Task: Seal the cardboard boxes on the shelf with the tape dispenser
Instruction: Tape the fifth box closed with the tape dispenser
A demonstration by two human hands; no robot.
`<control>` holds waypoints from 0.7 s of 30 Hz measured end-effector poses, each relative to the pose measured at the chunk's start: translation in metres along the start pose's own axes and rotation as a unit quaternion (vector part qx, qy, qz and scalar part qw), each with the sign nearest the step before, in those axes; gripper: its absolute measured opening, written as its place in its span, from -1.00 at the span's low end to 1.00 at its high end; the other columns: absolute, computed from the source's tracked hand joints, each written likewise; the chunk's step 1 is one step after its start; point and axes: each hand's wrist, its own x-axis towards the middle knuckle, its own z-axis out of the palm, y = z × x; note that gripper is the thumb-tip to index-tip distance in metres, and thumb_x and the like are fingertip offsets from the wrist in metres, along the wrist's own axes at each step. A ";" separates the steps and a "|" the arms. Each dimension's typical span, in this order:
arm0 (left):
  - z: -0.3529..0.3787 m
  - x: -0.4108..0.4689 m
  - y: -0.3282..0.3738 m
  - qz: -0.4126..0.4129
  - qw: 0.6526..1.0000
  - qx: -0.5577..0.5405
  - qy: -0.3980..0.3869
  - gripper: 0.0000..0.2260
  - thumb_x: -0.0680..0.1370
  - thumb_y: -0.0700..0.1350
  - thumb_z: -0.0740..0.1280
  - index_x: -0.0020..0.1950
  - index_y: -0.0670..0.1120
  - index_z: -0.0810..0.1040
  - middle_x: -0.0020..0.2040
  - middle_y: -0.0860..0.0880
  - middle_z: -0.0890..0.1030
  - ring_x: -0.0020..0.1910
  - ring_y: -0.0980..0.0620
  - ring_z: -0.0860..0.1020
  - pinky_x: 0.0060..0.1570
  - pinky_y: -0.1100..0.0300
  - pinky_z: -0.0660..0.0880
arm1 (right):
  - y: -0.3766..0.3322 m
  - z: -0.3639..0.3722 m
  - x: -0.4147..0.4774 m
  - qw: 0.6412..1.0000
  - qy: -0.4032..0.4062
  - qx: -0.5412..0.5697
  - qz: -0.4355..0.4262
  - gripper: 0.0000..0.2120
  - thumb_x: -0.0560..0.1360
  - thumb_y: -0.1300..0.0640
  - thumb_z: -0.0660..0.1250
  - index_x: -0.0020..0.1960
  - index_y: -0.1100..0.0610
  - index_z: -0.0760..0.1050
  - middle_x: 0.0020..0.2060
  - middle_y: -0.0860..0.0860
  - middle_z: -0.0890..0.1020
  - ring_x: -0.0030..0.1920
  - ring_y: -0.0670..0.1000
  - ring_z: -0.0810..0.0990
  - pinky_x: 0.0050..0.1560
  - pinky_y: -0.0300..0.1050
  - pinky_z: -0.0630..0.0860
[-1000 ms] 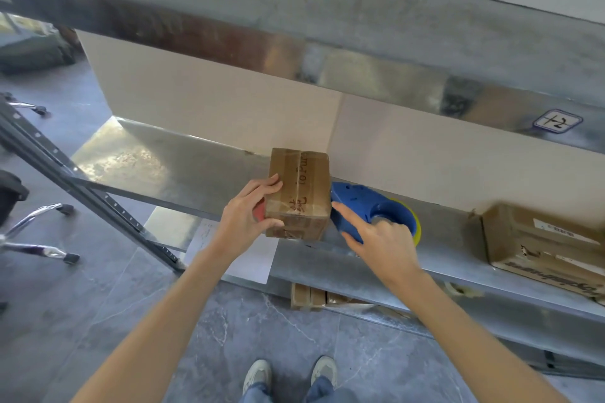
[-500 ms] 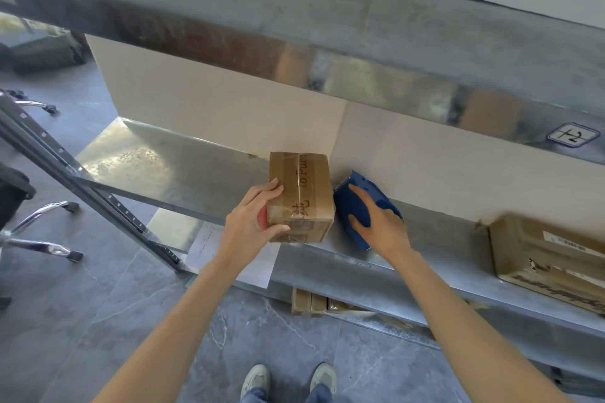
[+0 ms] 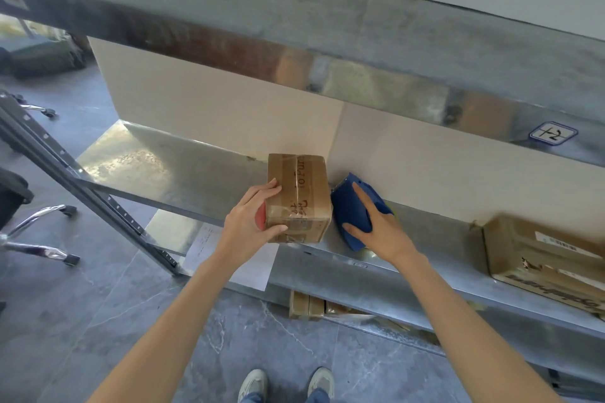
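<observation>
Tape dispenser (image 3: 349, 215) is now gripped in the right hand (image 3: 386, 232). Left hand (image 3: 248, 226) grips the box (image 3: 298, 195); taping can begin

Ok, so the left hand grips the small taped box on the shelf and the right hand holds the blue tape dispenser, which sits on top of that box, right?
Not on top. The head view shows the blue tape dispenser on the shelf beside the small taped box, to its right. The left hand does grip the box, and the right hand holds the dispenser.
</observation>
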 end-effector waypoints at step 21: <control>-0.015 0.007 -0.005 -0.002 0.996 -0.054 -0.067 -0.47 0.44 0.10 0.46 0.39 0.05 0.50 0.37 0.27 0.45 0.36 0.24 0.44 0.38 0.00 0.44 | -0.054 0.001 0.007 0.979 0.068 0.061 -0.181 -0.33 0.40 -0.23 0.43 0.46 -0.08 0.42 0.37 -0.28 0.39 0.38 -0.16 0.34 0.37 -0.12 0.38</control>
